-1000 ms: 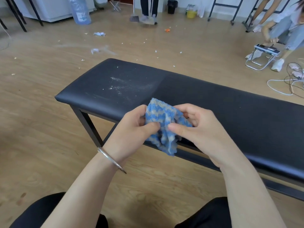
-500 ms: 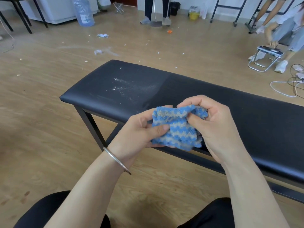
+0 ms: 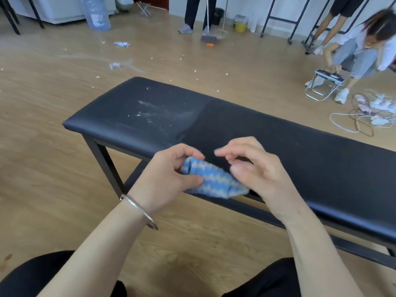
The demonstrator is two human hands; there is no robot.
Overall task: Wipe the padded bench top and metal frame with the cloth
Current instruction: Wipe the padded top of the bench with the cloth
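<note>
A black padded bench top (image 3: 289,146) runs from the left middle to the right edge, on a black metal frame (image 3: 102,159). White dust (image 3: 147,114) speckles its left part. A folded blue and beige zigzag cloth (image 3: 211,179) hangs over the bench's near edge. My left hand (image 3: 169,179) pinches the cloth's left end between thumb and fingers. My right hand (image 3: 259,170) hovers over the cloth's right end with loosely curled fingers that grip nothing; the lower palm may touch the cloth.
Paper scraps (image 3: 121,44) litter the wooden floor beyond the bench. A person (image 3: 362,48) crouches by a small folding stool (image 3: 321,84) at the far right, with cables (image 3: 362,118) near it. Another person's legs (image 3: 192,13) stand by a broom at the back.
My right hand has let go of the cloth and its fingers have lifted. The cloth went from bunched between both hands to folded flat, held by my left hand.
</note>
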